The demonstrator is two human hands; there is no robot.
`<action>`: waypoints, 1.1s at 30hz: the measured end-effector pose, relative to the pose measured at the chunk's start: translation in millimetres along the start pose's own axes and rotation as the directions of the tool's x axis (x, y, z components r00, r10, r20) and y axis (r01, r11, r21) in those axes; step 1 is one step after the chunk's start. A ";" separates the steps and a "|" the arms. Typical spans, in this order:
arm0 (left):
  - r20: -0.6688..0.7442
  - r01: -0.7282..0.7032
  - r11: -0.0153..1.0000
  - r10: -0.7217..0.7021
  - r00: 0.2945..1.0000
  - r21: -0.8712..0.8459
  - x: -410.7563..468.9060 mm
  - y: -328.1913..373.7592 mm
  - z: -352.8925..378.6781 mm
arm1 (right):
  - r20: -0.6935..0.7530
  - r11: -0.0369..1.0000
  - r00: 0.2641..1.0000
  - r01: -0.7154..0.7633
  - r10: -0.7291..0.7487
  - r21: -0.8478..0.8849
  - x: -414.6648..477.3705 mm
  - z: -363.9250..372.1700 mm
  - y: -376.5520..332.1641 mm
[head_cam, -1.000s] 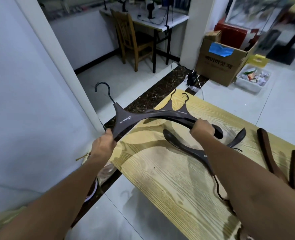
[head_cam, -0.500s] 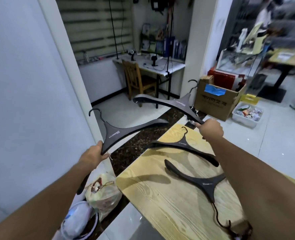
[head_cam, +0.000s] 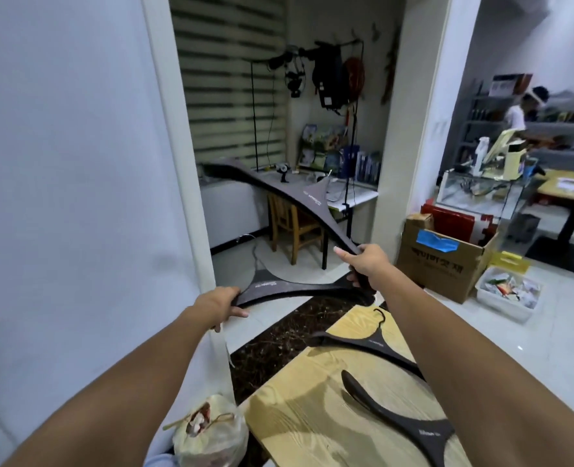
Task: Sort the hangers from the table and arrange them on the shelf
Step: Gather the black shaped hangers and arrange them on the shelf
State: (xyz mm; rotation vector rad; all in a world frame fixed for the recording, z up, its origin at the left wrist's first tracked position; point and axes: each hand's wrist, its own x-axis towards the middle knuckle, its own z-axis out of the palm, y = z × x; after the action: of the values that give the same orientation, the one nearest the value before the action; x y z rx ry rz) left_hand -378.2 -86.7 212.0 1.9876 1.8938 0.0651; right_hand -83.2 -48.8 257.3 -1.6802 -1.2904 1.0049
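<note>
Mid-frame, one dark hanger [head_cam: 289, 288] is gripped at its end by the left hand [head_cam: 220, 306] and a second hanger [head_cam: 289, 193] is held aloft by the right hand [head_cam: 366, 261], while two further hangers [head_cam: 368, 345], seemingly identical, are seen lying on the wooden table [head_cam: 295, 426] at lower right, beside a tiled floor [head_cam: 481, 348].

Cool, even indoor light, a touch dim — nothing harsh. The wall [head_cam: 60, 163] on the left goes pale blue-grey; the floor tiles [head_cam: 481, 348] at right are the brightest patch, no hard glare. Soft-edged shadows lie across the table [head_cam: 295, 429]. The door frame [head_cam: 174, 163] bows with the wide lens. The raised hanger [head_cam: 309, 200] and lower hanger [head_cam: 268, 288] look fairly sharp — the far shelves [head_cam: 481, 106] at upper right are smeared and out of focus.
</note>
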 end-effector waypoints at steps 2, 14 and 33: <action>-0.010 0.013 1.000 -0.012 1.000 0.021 -2.7 -2.6 -9.7 | 0.049 0.995 0.998 -0.030 0.026 0.093 -4.0 9.9 -17.7; -0.074 0.016 0.993 -0.025 0.997 -0.120 -28.7 -64.2 -42.1 | 0.008 0.960 0.982 0.188 -0.190 -0.208 -16.1 50.5 -57.9; -0.238 0.462 0.877 -0.480 0.844 -0.128 -210.7 -74.4 -19.5 | 0.435 0.844 0.798 0.518 -0.417 -0.141 -85.3 118.5 -86.2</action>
State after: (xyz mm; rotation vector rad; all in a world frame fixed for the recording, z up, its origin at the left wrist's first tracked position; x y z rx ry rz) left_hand -472.6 -285.4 255.9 1.4711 2.4681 0.2629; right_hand -237.8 -102.9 301.1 -1.2490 -2.0605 0.9141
